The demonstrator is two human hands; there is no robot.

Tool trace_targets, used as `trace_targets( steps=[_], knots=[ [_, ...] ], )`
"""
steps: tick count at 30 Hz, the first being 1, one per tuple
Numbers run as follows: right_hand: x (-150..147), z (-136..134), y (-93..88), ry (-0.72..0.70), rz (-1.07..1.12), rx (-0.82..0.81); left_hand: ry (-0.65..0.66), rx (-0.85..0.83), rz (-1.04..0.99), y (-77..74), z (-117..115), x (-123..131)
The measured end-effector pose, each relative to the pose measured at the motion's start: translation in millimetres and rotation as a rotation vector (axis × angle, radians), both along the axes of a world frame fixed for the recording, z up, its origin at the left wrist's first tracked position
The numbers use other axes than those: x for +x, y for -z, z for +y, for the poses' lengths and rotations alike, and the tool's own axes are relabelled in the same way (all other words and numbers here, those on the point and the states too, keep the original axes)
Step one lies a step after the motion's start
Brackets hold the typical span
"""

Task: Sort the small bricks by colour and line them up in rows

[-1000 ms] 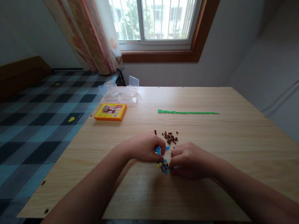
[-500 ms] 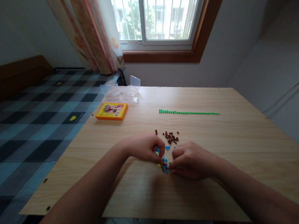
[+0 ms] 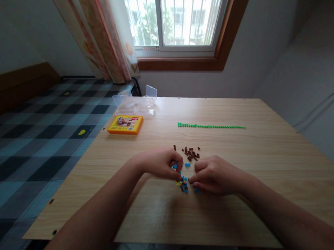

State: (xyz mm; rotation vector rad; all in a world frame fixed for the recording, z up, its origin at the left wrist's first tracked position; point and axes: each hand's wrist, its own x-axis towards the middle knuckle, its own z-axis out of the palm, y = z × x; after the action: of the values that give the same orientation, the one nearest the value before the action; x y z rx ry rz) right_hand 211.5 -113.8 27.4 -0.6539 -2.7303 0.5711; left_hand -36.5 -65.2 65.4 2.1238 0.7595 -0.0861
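My left hand (image 3: 165,163) is closed, with thumb and forefinger pinched at the upper edge of a small mixed pile of blue, yellow and brown building bricks (image 3: 184,186). What sits in that pinch is too small to make out. Across from it, my right hand (image 3: 216,175) has curled fingers, its forefinger tip at a small brown brick (image 3: 189,180) just right of the pile. A blue brick (image 3: 197,190) lies below the right thumb. More blue bricks (image 3: 174,166) show under my left hand, partly covered. Another blue brick (image 3: 187,165) lies between the hands.
Brown bricks (image 3: 191,153) lie grouped beyond my hands. Farther back runs a long row of green bricks (image 3: 209,126). At the table's left stand a yellow-orange box (image 3: 125,125) and clear plastic packaging (image 3: 139,105). A checked bed (image 3: 45,146) adjoins the table (image 3: 269,153).
My right hand has drawn slightly up and away from the mixed pile, uncovering a blue brick below its thumb. My left hand has stayed almost in place.
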Motion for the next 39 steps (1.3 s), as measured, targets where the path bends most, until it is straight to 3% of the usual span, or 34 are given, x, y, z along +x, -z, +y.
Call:
trace_targets(
  steps=[10,19,28,35,39],
  knots=[
    [6.2,4.1,0.8,0.107,-0.007,0.069,-0.024,-0.060,-0.037,2.0,5.2,-5.3],
    [-0.9,-1.2,-2.9,-0.004,-0.008,0.003,-0.037,-0.067,-0.036,0.8,6.7,-6.0],
    [6.0,5.3,3.8,0.256,0.034,0.132,-0.057,-0.098,-0.026,4.1,8.5,-8.0],
    [3.7,3.7,3.9,0.235,0.011,0.070,-0.075,-0.031,-0.019,4.2,9.4,-8.4],
    [6.4,6.4,5.5,0.291,0.024,0.104,-0.090,0.152,-0.019,5.0,7.4,-4.9]
  ],
)
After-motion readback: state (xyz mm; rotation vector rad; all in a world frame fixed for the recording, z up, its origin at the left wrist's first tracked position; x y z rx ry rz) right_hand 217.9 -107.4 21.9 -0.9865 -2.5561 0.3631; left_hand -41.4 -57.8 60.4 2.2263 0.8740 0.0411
